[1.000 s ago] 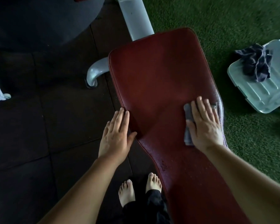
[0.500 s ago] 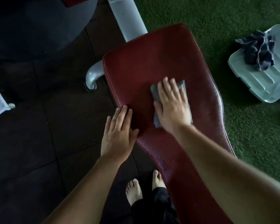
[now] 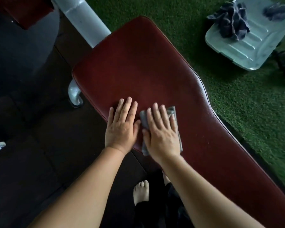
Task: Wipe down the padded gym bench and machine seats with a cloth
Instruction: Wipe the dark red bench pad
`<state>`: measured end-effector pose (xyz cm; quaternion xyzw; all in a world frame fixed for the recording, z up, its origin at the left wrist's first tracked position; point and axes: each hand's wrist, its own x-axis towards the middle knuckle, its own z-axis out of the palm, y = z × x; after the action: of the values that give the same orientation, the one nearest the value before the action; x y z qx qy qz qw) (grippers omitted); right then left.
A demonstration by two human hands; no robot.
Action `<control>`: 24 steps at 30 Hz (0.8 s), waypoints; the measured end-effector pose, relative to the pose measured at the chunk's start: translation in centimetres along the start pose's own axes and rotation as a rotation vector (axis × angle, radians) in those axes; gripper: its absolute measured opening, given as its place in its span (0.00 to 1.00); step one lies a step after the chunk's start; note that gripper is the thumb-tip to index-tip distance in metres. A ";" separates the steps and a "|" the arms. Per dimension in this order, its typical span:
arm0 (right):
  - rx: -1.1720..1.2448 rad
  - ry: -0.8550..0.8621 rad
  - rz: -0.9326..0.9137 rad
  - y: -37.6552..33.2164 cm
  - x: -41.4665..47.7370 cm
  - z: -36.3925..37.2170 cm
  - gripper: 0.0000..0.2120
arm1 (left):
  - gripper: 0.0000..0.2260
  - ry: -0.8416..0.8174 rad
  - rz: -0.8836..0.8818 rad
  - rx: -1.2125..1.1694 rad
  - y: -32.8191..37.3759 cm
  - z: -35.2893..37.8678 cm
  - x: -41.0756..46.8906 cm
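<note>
Left hand (image 3: 122, 127): flat, fingers straight, palm down on bench (image 3: 155, 63) at its left edge, holding nothing. Cloth (image 3: 172, 111): grey, folded, on bench just right of left hand, beneath right hand, its edges showing round it. Right hand (image 3: 162, 137): flat, fingers straight, pressing cloth.

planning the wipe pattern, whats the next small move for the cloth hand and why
Probably slide the right hand, flat on the grey cloth, across the bench pad toward its edge by the turf: the cloth sits beside the left hand at the near edge, with bare pad beyond.
</note>
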<state>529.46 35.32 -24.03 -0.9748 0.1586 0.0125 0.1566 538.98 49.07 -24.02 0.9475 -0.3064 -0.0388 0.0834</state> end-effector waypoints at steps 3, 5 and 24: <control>-0.050 -0.045 -0.133 1.7 -5.5 0.6 0.31 | 0.29 -0.019 0.003 0.004 -0.1 -0.2 0.0; -0.069 -0.021 -0.108 4.9 -6.5 0.3 0.31 | 0.28 -0.027 0.061 0.001 -0.3 -0.2 0.4; -0.051 0.116 0.346 11.1 4.1 -3.0 0.33 | 0.29 -0.047 0.410 0.073 5.0 1.8 3.3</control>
<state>529.81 23.14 -24.82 -0.9357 0.3323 -0.0129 0.1177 538.58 42.89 -24.92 0.8665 -0.4958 -0.0320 0.0479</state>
